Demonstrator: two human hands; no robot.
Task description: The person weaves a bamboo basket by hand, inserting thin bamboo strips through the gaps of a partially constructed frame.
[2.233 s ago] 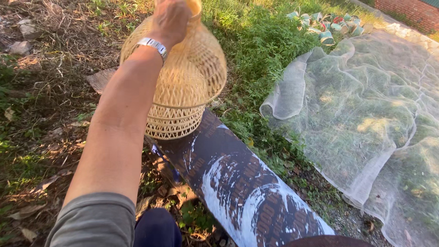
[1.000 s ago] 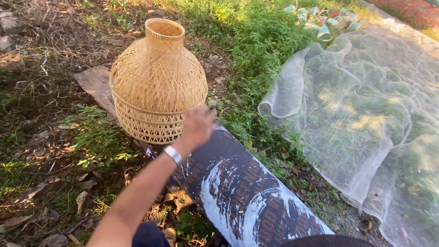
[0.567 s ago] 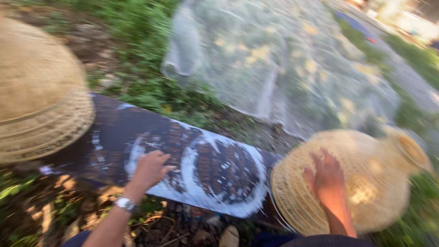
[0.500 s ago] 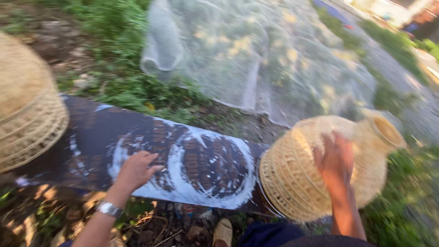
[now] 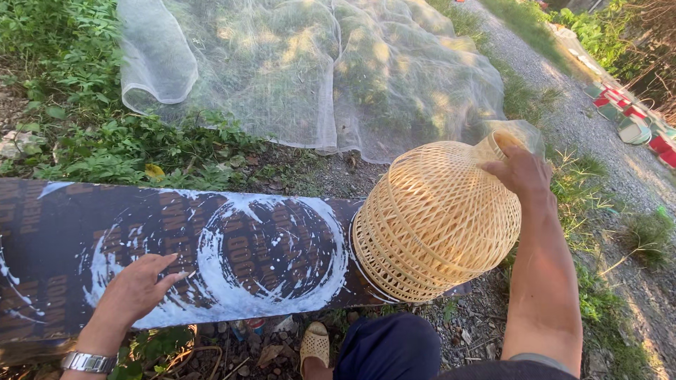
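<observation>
A woven bamboo basket (image 5: 436,222), bell-shaped with a narrow neck, is tilted on its side at the right end of a long dark board (image 5: 56,239) marked with white ring stains. My right hand (image 5: 521,172) grips the basket by its neck, the wide mouth facing left and down toward the board. My left hand (image 5: 137,288), a metal watch on its wrist, rests flat on the board with fingers spread, holding nothing.
A large sheet of fine white netting (image 5: 317,70) lies on the grass beyond the board. A gravel path (image 5: 598,134) runs at the right, with coloured containers (image 5: 634,119) along it. My sandalled foot (image 5: 315,345) and blue trousers (image 5: 387,348) are below the board.
My view swung right, away from the first basket set on the board's left end. My right hand took hold of a second basket and lifted it by the neck; my left hand settled on the board.
</observation>
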